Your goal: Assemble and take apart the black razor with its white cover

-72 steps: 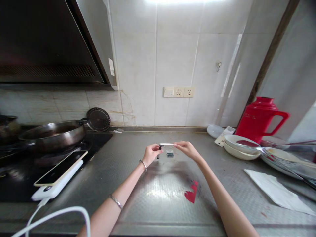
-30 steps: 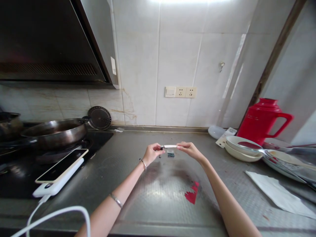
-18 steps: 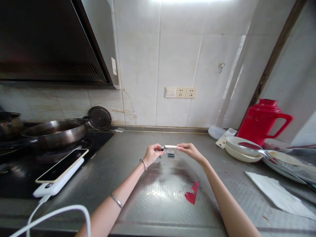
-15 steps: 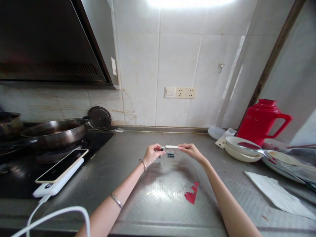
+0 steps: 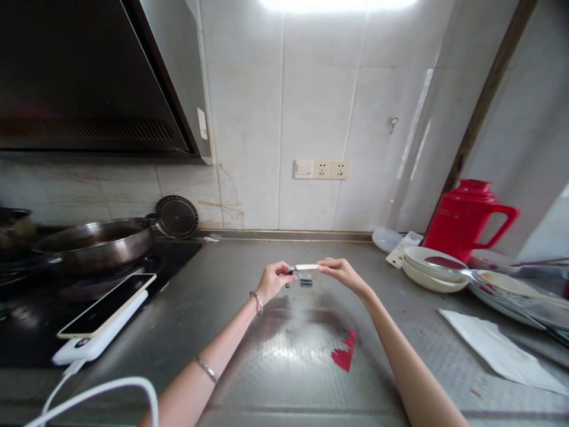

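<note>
pinching a dark piece (image 5: 290, 271), the left hand (image 5: 272, 282) faces the right hand (image 5: 341, 273), whose fingers grip a white strip (image 5: 306, 267); a greenish item (image 5: 306, 281) shows between both.

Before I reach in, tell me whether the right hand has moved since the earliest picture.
Yes, slightly to the right: against the wall socket panel, the right hand now sits a little farther right than it did then.
</note>
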The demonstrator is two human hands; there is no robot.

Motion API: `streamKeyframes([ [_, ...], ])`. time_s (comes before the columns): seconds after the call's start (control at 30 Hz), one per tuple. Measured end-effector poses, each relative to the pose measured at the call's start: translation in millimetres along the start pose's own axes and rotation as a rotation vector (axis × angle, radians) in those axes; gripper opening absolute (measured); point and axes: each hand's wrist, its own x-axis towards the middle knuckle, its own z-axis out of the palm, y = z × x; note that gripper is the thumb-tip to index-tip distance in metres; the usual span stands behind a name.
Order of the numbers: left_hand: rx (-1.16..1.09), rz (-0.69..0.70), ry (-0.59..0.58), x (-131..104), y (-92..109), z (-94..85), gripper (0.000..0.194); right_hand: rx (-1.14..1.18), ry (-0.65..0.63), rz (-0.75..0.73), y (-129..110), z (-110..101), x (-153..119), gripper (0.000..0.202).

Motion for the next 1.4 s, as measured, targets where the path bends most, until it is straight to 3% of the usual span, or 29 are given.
streamKeyframes([
  [0.2, 0.003, 0.007, 0.001, 0.9, -0.9, -0.9, 0.024, -0.047, 0.045, 0.026, -2.1, -3.1, -0.6, 0.042],
  [1.1, 0.032, -0.008, 0.006, -0.1, 0.3, -0.2, 0.020, -0.015, 0.011, -0.021, -8.4, -1.8, -0.7, 0.036],
  [1.27, 0.019, -0.004, 0.014, -0.3, 0.9, -0.2, 0.019, -0.073, 0.085, 0.035, -8.3, -5.8, -2.2, 0.038],
  [1.4, 0.028, -0.008, 0.017, -0.6, 0.4, 0.1, 0.021, -0.116, 0.087, -0.017, -14.0, -3.5, -1.4, 0.036],
])
